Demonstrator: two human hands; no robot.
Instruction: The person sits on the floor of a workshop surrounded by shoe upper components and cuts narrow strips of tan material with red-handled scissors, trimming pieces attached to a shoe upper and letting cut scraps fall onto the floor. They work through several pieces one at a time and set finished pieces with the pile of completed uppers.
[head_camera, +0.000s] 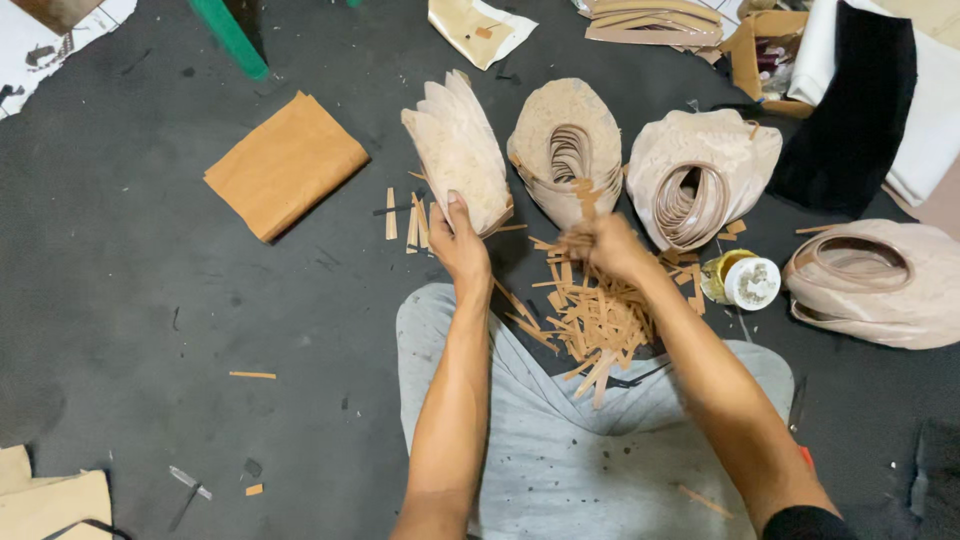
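Pinching the fanned stack of pale cut pieces (458, 150) at its lower end, left hand (458, 243) fingers clamp together — light, floppy sheets; right hand (600, 245) beside the stack is blurred, grip unclear.

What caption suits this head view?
Left hand holds a fanned stack of pale cut pieces; blurred right hand above tan strips.

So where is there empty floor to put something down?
Bare dark floor lies left of the left hand, below the folded tan sheet. It is crowded ahead: the scrap strips, the stacks of cut pieces and the small jar by the right hand.
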